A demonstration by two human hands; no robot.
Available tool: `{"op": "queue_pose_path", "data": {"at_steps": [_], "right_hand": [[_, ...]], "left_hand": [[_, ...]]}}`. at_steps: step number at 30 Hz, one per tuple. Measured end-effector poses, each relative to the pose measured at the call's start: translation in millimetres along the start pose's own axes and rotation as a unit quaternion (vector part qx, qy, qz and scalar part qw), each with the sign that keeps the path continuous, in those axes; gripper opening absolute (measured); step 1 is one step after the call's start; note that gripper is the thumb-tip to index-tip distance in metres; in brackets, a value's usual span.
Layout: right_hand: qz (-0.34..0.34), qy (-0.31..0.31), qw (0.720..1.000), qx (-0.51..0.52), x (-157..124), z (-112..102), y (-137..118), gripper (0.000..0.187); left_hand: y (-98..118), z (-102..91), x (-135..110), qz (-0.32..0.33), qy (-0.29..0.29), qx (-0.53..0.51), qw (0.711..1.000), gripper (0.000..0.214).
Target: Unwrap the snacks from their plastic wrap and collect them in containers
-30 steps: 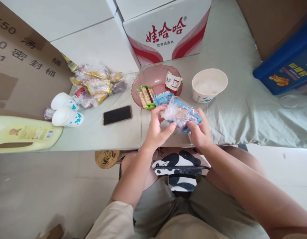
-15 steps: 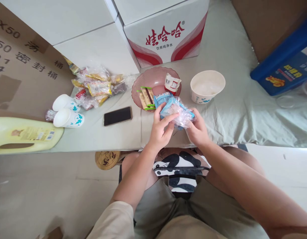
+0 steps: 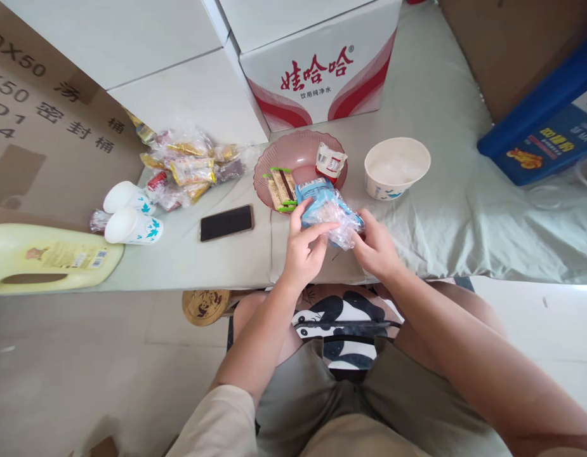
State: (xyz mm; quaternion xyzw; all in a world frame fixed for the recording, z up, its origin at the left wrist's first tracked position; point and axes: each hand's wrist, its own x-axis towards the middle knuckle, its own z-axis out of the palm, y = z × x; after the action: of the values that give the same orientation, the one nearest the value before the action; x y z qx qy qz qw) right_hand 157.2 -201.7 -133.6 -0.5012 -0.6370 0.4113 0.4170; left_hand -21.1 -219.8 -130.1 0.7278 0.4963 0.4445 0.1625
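Observation:
My left hand (image 3: pixel 306 247) and my right hand (image 3: pixel 376 244) are closed on a crumpled clear plastic bag (image 3: pixel 339 230) with blue wrapping about it, at the near edge of a pink ribbed plate (image 3: pixel 274 143). Whether the blue wrapping lies inside or under the clear plastic I cannot tell. A blue snack packet (image 3: pixel 315 187) shows just beyond my left fingertips, over the plate's rim. Green-edged biscuit packs (image 3: pixel 282 188) and a red and white packet (image 3: pixel 330 160) lie in the plate. To its right stands a white paper bowl (image 3: pixel 396 168).
A black phone (image 3: pixel 226 223) lies left of the plate. Behind it is a heap of wrapped snacks (image 3: pixel 191 168). Two paper cups (image 3: pixel 134 226) and a pale yellow jug (image 3: pixel 50 257) are at the left. A white carton (image 3: pixel 322 70) stands behind; a blue container (image 3: pixel 535 139) is at the right.
My right hand has shifted slightly left and down, closer to my left hand. The clear plastic looks more bunched between them. Everything else appears only slightly shifted with the camera.

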Motion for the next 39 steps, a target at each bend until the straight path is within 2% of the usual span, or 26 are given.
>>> {"op": "queue_pose_path", "data": {"at_steps": [13,20,29,32,36,39], "right_hand": [[0.001,-0.018,1.0,-0.023,1.4,-0.9,-0.3,0.018],[0.005,-0.027,0.999,-0.018,1.2,-2.9,-0.3,0.017],[0.007,-0.019,0.999,-0.025,0.6,-6.5,1.8,0.018],[0.006,-0.025,0.999,-0.028,1.2,-7.0,3.6,0.019],[-0.006,-0.052,0.998,-0.02,0.9,-6.2,3.9,0.017],[-0.025,-0.061,0.998,0.001,0.3,-5.0,2.8,0.027]], "left_hand": [[-2.0,0.9,-1.1,-0.023,-0.019,0.012,0.999,0.024],[-4.7,2.9,-1.7,-0.012,-0.021,-0.007,1.0,0.025],[-6.9,4.4,-2.6,0.019,-0.076,-0.055,0.995,0.027],[-4.7,2.2,-2.8,0.01,-0.089,-0.075,0.993,0.025],[-1.6,1.1,-1.1,-0.03,-0.057,-0.057,0.996,0.028],[-1.8,3.3,-0.7,-0.026,-0.035,-0.018,0.999,0.02]]}}
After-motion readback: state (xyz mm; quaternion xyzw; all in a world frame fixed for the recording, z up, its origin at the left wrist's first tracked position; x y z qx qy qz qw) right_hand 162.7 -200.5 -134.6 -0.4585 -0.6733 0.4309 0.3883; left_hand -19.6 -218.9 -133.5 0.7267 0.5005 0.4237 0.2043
